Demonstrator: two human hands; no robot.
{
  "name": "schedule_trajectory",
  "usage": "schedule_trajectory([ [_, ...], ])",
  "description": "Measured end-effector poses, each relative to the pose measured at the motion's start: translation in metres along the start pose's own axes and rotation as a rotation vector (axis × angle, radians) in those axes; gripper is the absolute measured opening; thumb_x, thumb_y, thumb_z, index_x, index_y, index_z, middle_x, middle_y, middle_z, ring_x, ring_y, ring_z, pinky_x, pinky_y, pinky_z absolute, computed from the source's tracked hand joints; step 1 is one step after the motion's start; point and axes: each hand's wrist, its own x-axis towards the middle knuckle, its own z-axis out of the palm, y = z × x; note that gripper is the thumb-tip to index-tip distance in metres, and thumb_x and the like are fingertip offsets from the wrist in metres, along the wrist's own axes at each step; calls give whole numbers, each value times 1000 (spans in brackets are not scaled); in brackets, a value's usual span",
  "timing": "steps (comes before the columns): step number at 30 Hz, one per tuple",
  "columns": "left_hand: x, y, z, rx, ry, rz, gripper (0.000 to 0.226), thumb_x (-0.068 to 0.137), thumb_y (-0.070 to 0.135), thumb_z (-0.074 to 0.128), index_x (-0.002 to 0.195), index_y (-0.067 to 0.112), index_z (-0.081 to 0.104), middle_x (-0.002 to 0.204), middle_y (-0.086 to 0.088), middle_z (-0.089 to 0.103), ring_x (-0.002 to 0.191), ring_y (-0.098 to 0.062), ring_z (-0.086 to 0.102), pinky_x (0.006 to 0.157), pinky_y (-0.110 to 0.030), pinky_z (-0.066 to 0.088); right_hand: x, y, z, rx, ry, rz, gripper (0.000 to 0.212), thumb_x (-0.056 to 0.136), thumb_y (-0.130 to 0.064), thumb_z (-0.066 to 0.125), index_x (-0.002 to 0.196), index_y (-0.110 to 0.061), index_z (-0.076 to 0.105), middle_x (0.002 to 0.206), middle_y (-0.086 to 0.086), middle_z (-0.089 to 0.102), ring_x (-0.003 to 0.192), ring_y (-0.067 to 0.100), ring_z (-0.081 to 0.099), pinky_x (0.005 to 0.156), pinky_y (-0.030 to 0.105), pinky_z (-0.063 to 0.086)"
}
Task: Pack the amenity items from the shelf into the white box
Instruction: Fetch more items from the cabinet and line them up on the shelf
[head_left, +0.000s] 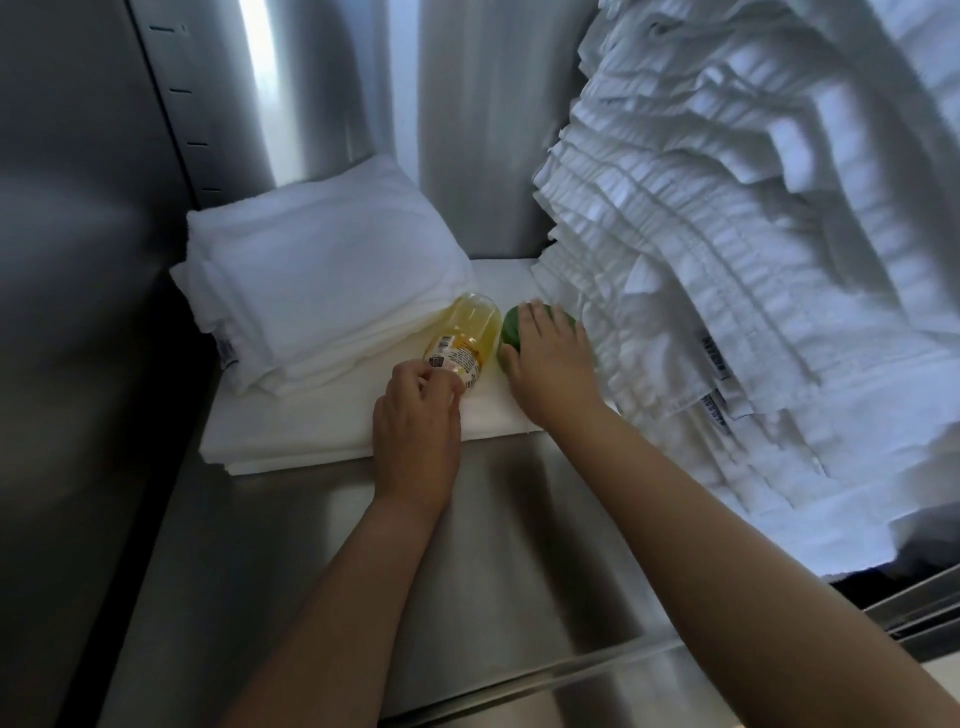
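A clear bottle of yellow liquid (462, 338) with a printed label lies on its side on a flat white folded cloth (322, 426) on the steel shelf. My left hand (415, 421) grips its near end, fingers curled round the cap end. Just to the right lies a green rounded item (511, 325), mostly hidden under my right hand (550, 358), whose fingers curl over its top. The white box is not in view.
A stack of folded white towels (317, 270) sits at the back left against the steel wall. A tall pile of folded white linens (753, 249) fills the right side. Bare steel shelf (519, 545) runs toward the front edge.
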Motion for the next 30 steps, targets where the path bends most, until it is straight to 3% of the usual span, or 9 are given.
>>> schedule_trajectory([
  [5,1,4,-2,2,-20,5,13,77,2,70,87,6,64,100,-19,56,75,-33,57,63,-37,47,-11,12,2,120,142,-89,48,98,-35,40,140,-13,42,147,8,40,136,24,32,112,37,22],
  [8,1,5,-3,-3,-28,4,14,77,2,70,90,4,65,101,-20,56,77,-35,57,63,-39,48,-4,12,-7,89,206,-105,36,96,-33,43,122,-12,55,123,9,56,112,26,48,91,34,37],
  [10,1,5,-4,-5,-26,8,17,76,1,71,91,4,65,100,-20,56,76,-35,58,63,-39,48,4,9,-9,66,159,-71,36,96,-36,41,120,-12,52,119,12,53,108,26,45,88,34,37],
  [14,0,4,-4,-5,-19,19,19,75,1,73,92,3,66,98,-20,57,74,-36,58,62,-39,48,5,8,1,-34,26,-18,60,95,-49,37,144,-15,29,145,18,32,132,33,30,111,41,22],
  [23,-3,0,-10,-14,-35,90,19,77,4,70,95,4,64,102,-19,56,80,-33,58,64,-38,48,-32,11,-2,-38,79,-83,68,86,-63,43,141,-25,32,135,11,39,118,30,37,96,41,37],
  [30,-26,23,-31,0,-26,104,17,82,4,66,99,2,63,106,-19,56,89,-34,58,69,-44,52,-73,24,-6,77,120,-154,66,82,-59,51,138,-28,39,132,9,38,118,27,33,87,40,44],
])
